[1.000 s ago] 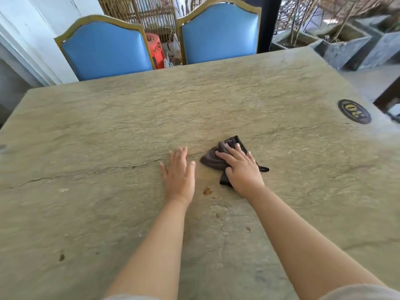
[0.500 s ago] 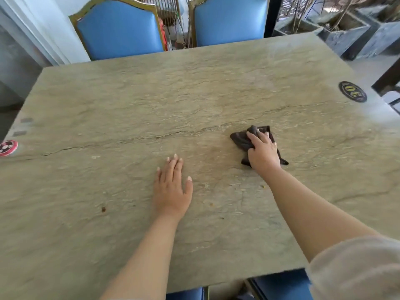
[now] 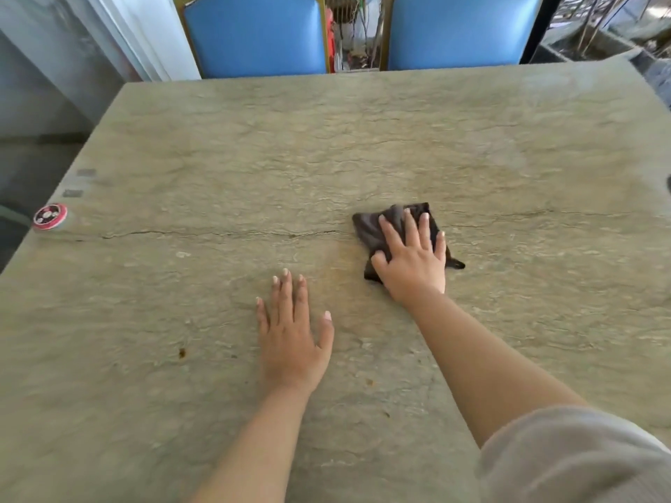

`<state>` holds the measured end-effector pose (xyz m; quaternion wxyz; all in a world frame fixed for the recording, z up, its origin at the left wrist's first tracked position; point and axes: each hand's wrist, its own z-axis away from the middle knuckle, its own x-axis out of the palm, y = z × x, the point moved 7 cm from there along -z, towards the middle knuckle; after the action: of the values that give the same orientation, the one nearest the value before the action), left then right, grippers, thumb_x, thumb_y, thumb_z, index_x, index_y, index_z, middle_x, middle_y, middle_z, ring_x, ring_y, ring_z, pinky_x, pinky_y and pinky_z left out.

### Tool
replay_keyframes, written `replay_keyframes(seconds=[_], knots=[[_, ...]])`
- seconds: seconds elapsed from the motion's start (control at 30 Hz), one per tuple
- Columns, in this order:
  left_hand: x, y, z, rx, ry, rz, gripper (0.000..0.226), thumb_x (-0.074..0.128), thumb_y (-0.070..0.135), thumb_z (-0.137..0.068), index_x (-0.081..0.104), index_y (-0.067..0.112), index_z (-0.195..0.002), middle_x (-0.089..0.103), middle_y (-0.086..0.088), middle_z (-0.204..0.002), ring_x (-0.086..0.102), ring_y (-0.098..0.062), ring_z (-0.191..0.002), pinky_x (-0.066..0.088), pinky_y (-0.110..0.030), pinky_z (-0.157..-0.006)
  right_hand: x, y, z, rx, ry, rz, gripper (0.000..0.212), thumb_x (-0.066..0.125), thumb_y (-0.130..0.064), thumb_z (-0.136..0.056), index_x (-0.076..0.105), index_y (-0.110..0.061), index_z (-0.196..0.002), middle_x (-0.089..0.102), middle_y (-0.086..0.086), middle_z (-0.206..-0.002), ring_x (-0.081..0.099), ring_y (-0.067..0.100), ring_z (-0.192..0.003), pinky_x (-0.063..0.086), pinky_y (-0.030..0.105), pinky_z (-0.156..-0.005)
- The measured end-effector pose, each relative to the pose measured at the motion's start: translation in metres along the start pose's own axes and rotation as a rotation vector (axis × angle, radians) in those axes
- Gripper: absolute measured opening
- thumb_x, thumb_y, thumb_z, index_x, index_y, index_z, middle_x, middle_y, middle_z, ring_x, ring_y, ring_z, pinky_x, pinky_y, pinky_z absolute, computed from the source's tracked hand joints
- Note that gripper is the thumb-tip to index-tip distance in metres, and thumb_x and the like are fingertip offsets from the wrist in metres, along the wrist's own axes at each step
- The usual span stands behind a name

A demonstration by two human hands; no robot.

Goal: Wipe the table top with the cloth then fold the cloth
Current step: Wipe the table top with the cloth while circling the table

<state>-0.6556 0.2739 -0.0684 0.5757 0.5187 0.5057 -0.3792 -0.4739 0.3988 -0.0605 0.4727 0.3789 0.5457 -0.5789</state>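
Observation:
A dark brown cloth (image 3: 372, 226) lies bunched on the greenish stone table top (image 3: 326, 147), right of centre. My right hand (image 3: 414, 257) presses flat on the cloth with its fingers spread and covers most of it. My left hand (image 3: 294, 337) rests flat on the bare table, fingers apart, nearer to me and left of the cloth. A few small brown crumbs (image 3: 181, 353) dot the surface near my left hand.
Two blue chairs (image 3: 257, 34) (image 3: 457, 30) with gold frames stand at the far edge. A round red and white disc (image 3: 50, 216) sits at the left edge. A long crack (image 3: 218, 233) runs across the table's middle.
My right hand has slid the cloth away from me and to the right across the table. My left hand stayed flat on the table. The view shifted left, showing the red disc.

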Motion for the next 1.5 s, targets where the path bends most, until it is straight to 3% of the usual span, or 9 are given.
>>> replay_keyframes(seconds=[0.17,0.33,0.47,0.7,0.87,1.0,1.23,1.4,1.5], knots=[[0.001,0.002,0.003,-0.002,-0.078,-0.082,0.076,0.008,0.056,-0.092,0.002,0.013,-0.154,-0.009,-0.008,-0.163,-0.015,-0.021,-0.149,0.001,-0.051,-0.121,0.005,-0.032,-0.071,0.135,-0.094,0.036,0.068,0.017,-0.069,-0.088,0.000,-0.043,-0.149,-0.013,0.004,-0.160,-0.023,0.035,-0.143,-0.014,0.063,-0.109],[0.003,0.000,0.002,-0.022,-0.093,-0.051,0.074,0.011,0.053,-0.092,0.006,0.013,-0.155,-0.008,-0.006,-0.163,-0.011,-0.020,-0.149,0.004,-0.050,-0.121,0.025,-0.115,-0.045,-0.372,-0.180,0.017,0.057,0.031,-0.047,-0.095,0.009,-0.048,-0.148,-0.005,-0.008,-0.161,-0.016,0.021,-0.146,-0.010,0.053,-0.115],[0.000,0.000,0.004,-0.002,-0.079,0.017,0.072,0.011,0.048,-0.093,0.002,0.012,-0.155,-0.005,-0.006,-0.163,-0.010,-0.019,-0.150,0.003,-0.048,-0.121,0.020,-0.092,-0.027,-0.684,-0.339,-0.072,0.058,0.042,-0.023,-0.094,0.027,-0.054,-0.141,0.006,-0.021,-0.158,-0.008,0.006,-0.146,-0.010,0.038,-0.116],[-0.003,0.001,0.005,0.004,-0.091,0.033,0.071,0.008,0.050,-0.094,-0.008,0.015,-0.154,-0.018,-0.007,-0.161,-0.019,-0.019,-0.148,0.002,-0.049,-0.121,0.004,-0.051,-0.084,-0.125,-0.119,0.007,0.055,0.028,-0.041,-0.096,0.012,-0.044,-0.149,-0.005,-0.009,-0.161,-0.015,0.018,-0.146,-0.010,0.046,-0.117],[-0.011,0.005,0.008,0.025,-0.043,0.040,0.072,0.008,0.049,-0.094,-0.018,0.015,-0.152,-0.029,-0.010,-0.158,-0.023,-0.023,-0.146,-0.001,-0.049,-0.121,0.025,-0.113,-0.013,-0.470,-0.202,0.026,0.053,0.023,-0.041,-0.098,0.006,-0.048,-0.148,-0.009,-0.012,-0.160,-0.017,0.015,-0.146,-0.011,0.046,-0.117],[-0.015,0.002,0.009,0.043,0.035,0.198,0.069,0.016,0.041,-0.095,-0.005,0.011,-0.154,-0.017,-0.010,-0.161,-0.015,-0.021,-0.149,0.008,-0.044,-0.121,0.021,-0.083,0.042,-0.644,-0.243,0.050,0.056,0.032,-0.032,-0.097,0.011,-0.054,-0.144,-0.003,-0.019,-0.159,-0.013,0.008,-0.146,-0.009,0.039,-0.118],[-0.039,-0.052,0.016,0.060,0.058,0.261,0.059,0.023,0.037,-0.096,0.038,0.009,-0.146,0.023,-0.009,-0.159,0.016,-0.022,-0.148,0.021,-0.041,-0.120,0.024,-0.062,0.047,0.101,-0.102,-0.045,0.056,0.018,-0.047,-0.097,0.001,-0.039,-0.150,-0.015,-0.004,-0.160,-0.021,0.021,-0.145,-0.012,0.049,-0.116],[-0.066,-0.145,-0.004,-0.038,0.119,0.087,0.055,0.028,0.037,-0.092,0.058,0.011,-0.130,0.044,-0.008,-0.148,0.040,-0.031,-0.137,0.038,-0.057,-0.105,0.053,-0.151,0.080,-0.150,-0.138,-0.012,0.055,0.009,-0.056,-0.097,-0.003,-0.043,-0.149,-0.018,-0.005,-0.159,-0.028,0.022,-0.142,-0.016,0.051,-0.114],[-0.071,-0.189,-0.018,-0.106,0.114,0.017,0.055,0.026,0.041,-0.093,0.057,0.019,-0.133,0.042,-0.004,-0.151,0.036,-0.029,-0.141,0.025,-0.061,-0.110,0.055,-0.160,0.069,-0.228,-0.113,0.000,0.053,0.011,-0.058,-0.097,0.003,-0.048,-0.148,-0.012,-0.008,-0.160,-0.022,0.020,-0.145,-0.013,0.050,-0.116]])
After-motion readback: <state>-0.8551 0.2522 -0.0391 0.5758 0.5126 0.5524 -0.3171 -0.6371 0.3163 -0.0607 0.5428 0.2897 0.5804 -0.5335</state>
